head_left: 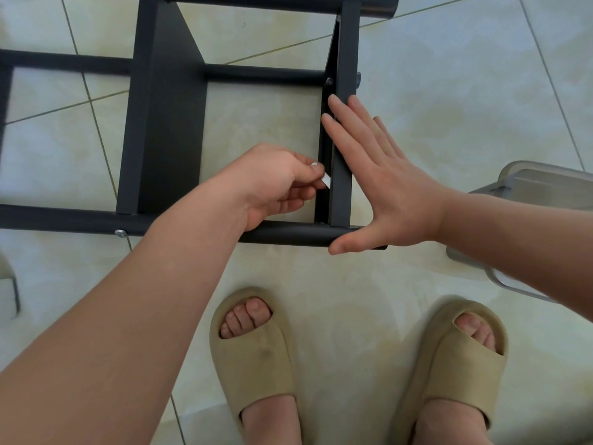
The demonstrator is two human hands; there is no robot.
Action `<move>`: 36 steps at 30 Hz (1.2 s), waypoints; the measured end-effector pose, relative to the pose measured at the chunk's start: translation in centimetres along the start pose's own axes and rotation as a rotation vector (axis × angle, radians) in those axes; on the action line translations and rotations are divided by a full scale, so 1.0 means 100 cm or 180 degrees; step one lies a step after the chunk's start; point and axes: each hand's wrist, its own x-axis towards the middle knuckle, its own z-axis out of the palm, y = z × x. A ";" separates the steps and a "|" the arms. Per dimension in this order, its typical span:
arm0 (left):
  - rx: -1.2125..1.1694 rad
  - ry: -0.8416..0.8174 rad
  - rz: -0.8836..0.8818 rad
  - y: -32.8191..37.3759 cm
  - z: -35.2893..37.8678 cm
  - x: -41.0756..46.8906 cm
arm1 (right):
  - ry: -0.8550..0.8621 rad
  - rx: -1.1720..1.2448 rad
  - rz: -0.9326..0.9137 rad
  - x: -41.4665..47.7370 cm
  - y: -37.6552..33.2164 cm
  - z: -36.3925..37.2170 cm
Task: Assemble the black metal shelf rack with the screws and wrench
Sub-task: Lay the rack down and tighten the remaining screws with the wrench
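touching one rack, maybe one wrench

Pale tiled floor bearing a black metal shelf rack; clear plastic container to its right, tan slippers below it.

Domestic interior, most probably a home. The floor is glossy pale marbled tile with thin grout lines running diagonally across the view. The person stands near the camera in tan open-toed slides on bare feet, which is indoor house wear. A clear plastic tub sits on the tile at right. The rack lies directly on the floor.
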 end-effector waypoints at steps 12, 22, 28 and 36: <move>0.0106 -0.0144 -0.0124 0.001 -0.001 -0.002 | 0.0006 -0.0010 -0.0011 0.000 0.001 0.000; 0.0172 -0.0206 -0.0168 0.001 -0.006 -0.002 | -0.0013 -0.0004 0.0009 0.000 0.001 0.001; 0.0351 -0.0321 -0.0162 0.002 -0.011 -0.004 | -0.0024 0.0000 0.0021 0.000 0.001 0.000; 0.0475 -0.0511 -0.0228 0.003 -0.018 -0.004 | 0.0000 0.0005 -0.0001 0.000 0.001 0.001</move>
